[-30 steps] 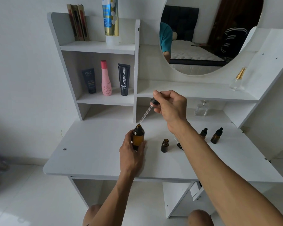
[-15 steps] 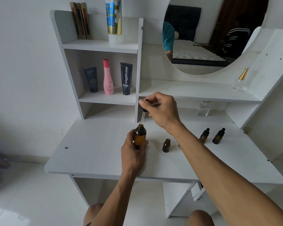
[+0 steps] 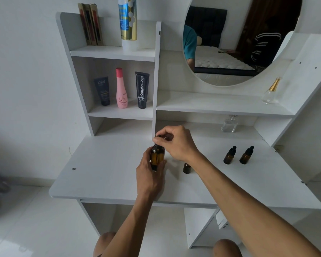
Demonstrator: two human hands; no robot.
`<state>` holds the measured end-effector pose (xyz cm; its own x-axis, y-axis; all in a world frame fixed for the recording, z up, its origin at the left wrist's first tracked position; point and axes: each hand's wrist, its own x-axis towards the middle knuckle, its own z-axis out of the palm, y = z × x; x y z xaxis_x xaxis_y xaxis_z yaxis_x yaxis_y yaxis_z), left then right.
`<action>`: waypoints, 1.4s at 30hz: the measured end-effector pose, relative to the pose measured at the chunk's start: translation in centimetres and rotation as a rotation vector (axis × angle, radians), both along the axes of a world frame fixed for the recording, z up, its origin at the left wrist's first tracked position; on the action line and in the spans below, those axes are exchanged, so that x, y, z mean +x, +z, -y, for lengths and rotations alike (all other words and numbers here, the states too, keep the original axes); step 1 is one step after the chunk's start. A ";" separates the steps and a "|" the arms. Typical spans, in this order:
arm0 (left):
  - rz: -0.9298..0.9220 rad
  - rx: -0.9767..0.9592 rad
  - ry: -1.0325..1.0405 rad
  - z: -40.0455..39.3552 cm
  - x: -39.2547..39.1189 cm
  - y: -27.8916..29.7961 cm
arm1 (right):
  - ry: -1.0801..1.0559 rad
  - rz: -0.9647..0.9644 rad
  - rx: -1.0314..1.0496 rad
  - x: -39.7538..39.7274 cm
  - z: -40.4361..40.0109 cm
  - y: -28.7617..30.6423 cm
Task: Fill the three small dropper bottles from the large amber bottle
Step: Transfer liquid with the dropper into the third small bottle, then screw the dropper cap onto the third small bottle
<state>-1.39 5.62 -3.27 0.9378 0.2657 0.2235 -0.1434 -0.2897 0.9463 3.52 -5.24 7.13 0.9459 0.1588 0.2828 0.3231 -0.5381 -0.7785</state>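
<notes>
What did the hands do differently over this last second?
The right hand brought the dropper from up and tilted down into the neck of the big amber bottle. The left hand kept gripping that bottle. The open small bottle and the two capped ones stayed put.

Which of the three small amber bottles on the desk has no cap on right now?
The small bottle nearest the large amber bottle, just beside the right forearm. Its mouth is bare, while the two bottles farther right carry black dropper caps.
</notes>
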 end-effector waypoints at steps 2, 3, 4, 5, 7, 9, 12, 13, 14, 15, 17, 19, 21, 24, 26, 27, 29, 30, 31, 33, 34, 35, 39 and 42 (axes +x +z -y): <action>0.001 0.000 -0.002 0.1 0.0 0.0 | -0.002 0.004 -0.020 0.0 0.0 0.1; -0.002 -0.002 0.001 0.1 -0.1 0.1 | 0.000 0.007 -0.033 0.0 0.0 0.1; -0.003 -0.003 0.003 0.1 0.0 0.1 | -0.001 0.008 -0.045 0.0 0.0 0.2; 0.000 -0.004 0.003 0.0 0.0 0.1 | -0.002 0.009 -0.052 0.0 0.0 0.2; 0.008 -0.001 0.003 0.0 0.0 0.0 | -0.007 0.008 -0.059 0.0 0.0 0.3; 0.012 0.005 0.005 0.0 0.0 0.0 | -0.005 0.008 -0.066 -0.1 0.0 0.3; 0.012 0.011 0.010 0.0 0.1 0.0 | -0.008 0.000 -0.052 -0.2 0.1 0.3; 0.011 0.014 0.012 0.0 0.1 0.0 | -0.011 -0.013 -0.036 -0.3 0.2 0.3; 0.009 0.021 0.015 0.0 0.1 0.0 | -0.014 -0.026 -0.019 -0.4 0.4 0.3; 0.006 0.028 0.016 0.0 0.1 0.0 | -0.020 -0.033 -0.008 -0.4 0.5 0.3; 0.000 0.045 0.021 -0.1 0.0 0.2 | -0.048 -0.027 0.002 -0.4 1.1 0.3; -0.004 0.066 0.027 -0.1 -0.1 0.4 | -0.097 -0.023 0.032 -0.5 1.9 0.5; -0.008 0.080 0.029 0.0 -0.2 0.5 | -0.148 -0.012 0.045 -0.7 3.0 0.6; -0.010 0.118 0.050 0.1 -0.4 0.7 | -0.237 -0.001 0.047 -0.8 5.1 0.5; -0.014 0.137 0.059 0.1 -0.5 0.8 | -0.294 0.001 0.035 -0.9 6.7 0.2; -0.018 0.140 0.058 0.1 -0.5 0.8 | -0.324 0.002 0.025 -1.0 7.5 -0.1; -0.026 0.145 0.058 0.2 -0.5 0.8 | -0.382 -0.006 -0.004 -1.2 9.0 -0.8; -0.028 0.154 0.061 0.1 -0.5 0.8 | -0.408 -0.020 -0.022 -1.3 9.6 -1.3; -0.028 0.159 0.064 0.1 -0.5 0.7 | -0.428 -0.041 -0.047 -1.3 10.1 -1.9; -0.029 0.149 0.074 0.2 -0.6 0.7 | -0.439 -0.092 -0.099 -1.5 11.1 -3.1; -0.026 0.129 0.095 0.2 -0.6 0.7 | -0.434 -0.119 -0.123 -1.7 11.5 -3.6; -0.018 0.108 0.128 0.3 -0.6 0.7 | -0.432 -0.147 -0.147 -2.1 11.8 -4.1; 0.096 0.126 0.278 0.8 -1.3 1.1 | -0.425 -0.217 -0.257 -3.4 12.1 -5.4; 0.247 0.214 0.294 1.3 -2.1 1.0 | -0.431 -0.236 -0.282 -3.7 12.0 -6.1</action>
<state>-3.47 4.31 -2.24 0.7407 0.4363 0.5109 -0.2405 -0.5379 0.8080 -0.16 -17.19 1.03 0.9745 -0.2168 0.0584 -0.1372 -0.7808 -0.6096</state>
